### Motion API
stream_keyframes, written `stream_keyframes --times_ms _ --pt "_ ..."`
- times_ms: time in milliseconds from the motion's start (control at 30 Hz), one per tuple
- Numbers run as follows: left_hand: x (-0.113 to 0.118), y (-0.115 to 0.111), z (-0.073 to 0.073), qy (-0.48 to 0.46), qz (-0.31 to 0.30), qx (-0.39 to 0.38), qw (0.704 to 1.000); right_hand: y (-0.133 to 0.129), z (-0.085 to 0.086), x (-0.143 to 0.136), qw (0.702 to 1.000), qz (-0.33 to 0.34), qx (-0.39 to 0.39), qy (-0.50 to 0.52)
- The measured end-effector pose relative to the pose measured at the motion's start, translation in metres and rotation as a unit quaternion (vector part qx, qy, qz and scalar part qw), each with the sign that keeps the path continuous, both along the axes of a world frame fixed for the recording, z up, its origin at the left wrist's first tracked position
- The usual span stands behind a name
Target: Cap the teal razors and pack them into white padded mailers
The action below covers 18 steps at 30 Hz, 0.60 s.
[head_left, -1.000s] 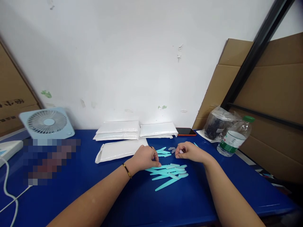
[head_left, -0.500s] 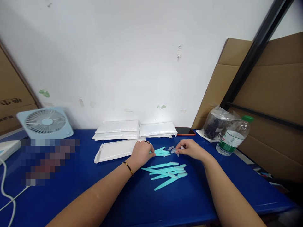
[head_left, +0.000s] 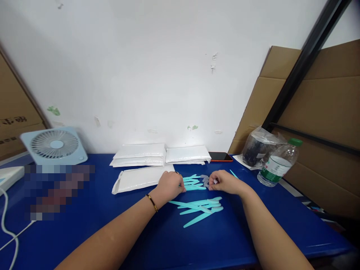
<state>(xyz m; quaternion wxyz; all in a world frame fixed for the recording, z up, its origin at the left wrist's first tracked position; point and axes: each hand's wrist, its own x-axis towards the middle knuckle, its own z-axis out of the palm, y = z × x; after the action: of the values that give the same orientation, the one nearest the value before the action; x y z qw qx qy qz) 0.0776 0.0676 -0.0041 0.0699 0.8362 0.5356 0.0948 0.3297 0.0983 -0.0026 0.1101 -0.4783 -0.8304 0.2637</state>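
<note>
My left hand (head_left: 168,185) is closed on the end of a teal plastic stick (head_left: 195,188) that points right towards my right hand (head_left: 226,182). My right hand pinches a small clear cap (head_left: 215,181) at the stick's tip. Two more grey caps (head_left: 204,177) lie just behind it. A few teal sticks (head_left: 191,179) lie beyond the held one. A loose pile of several teal sticks (head_left: 201,210) lies nearer me on the blue table (head_left: 180,243).
White padded envelopes sit in stacks (head_left: 139,154) (head_left: 188,154) at the back, with one open envelope (head_left: 140,178) left of my hand. Also here: a phone (head_left: 221,156), a water bottle (head_left: 277,164), a plastic bag (head_left: 258,148), a small fan (head_left: 54,146), and cardboard (head_left: 323,112) on the right.
My left hand went from the near pile up to the far group of sticks. It now holds one stick between both hands. My right hand has hardly moved.
</note>
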Motion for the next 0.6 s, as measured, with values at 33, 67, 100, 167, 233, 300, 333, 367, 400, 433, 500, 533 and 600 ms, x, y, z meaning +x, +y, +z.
stream_keyframes --times_ms 33,67,100,167,233,300,333,367,400,433,500,533,600 --pt "-0.003 0.002 0.001 -0.004 0.016 0.013 1.0 0.001 0.002 0.004 0.999 -0.028 0.014 0.005" --pt "-0.005 0.002 0.002 -0.01 0.028 0.023 0.999 0.002 0.004 0.007 0.999 -0.047 0.021 0.007" --pt "-0.006 0.002 0.003 -0.017 0.033 0.028 0.999 0.002 0.006 0.01 0.998 -0.054 0.02 0.005" --pt "-0.004 0.0 0.005 -0.031 0.016 0.02 0.999 -0.001 0.01 0.012 0.999 -0.033 0.003 0.003" --pt "0.0 -0.005 0.006 -0.041 -0.018 0.001 0.999 -0.005 0.012 0.009 0.999 0.022 -0.03 -0.001" --pt "0.006 -0.011 0.006 -0.048 -0.047 -0.013 0.998 -0.01 0.013 0.002 0.994 0.083 -0.064 -0.014" --pt "0.008 -0.014 0.006 -0.05 -0.058 -0.02 0.997 -0.012 0.012 -0.002 0.991 0.104 -0.079 -0.021" --pt "0.011 -0.016 0.006 -0.052 -0.069 -0.027 0.996 -0.013 0.011 -0.005 0.989 0.116 -0.088 -0.026" --pt "0.013 -0.018 0.005 -0.054 -0.08 -0.035 0.995 -0.014 0.01 -0.008 0.988 0.121 -0.092 -0.027" --pt "0.014 -0.02 0.005 -0.056 -0.089 -0.042 0.994 -0.015 0.008 -0.011 0.988 0.12 -0.092 -0.025" --pt "0.017 -0.021 0.004 -0.053 -0.093 -0.05 0.993 -0.015 0.007 -0.014 0.989 0.118 -0.088 -0.016" --pt "0.018 -0.021 0.004 -0.051 -0.092 -0.049 0.993 -0.015 0.007 -0.014 0.99 0.117 -0.081 -0.01" --pt "0.018 -0.019 0.004 -0.042 -0.086 -0.033 0.995 -0.014 0.007 -0.013 0.992 0.108 -0.061 0.003"
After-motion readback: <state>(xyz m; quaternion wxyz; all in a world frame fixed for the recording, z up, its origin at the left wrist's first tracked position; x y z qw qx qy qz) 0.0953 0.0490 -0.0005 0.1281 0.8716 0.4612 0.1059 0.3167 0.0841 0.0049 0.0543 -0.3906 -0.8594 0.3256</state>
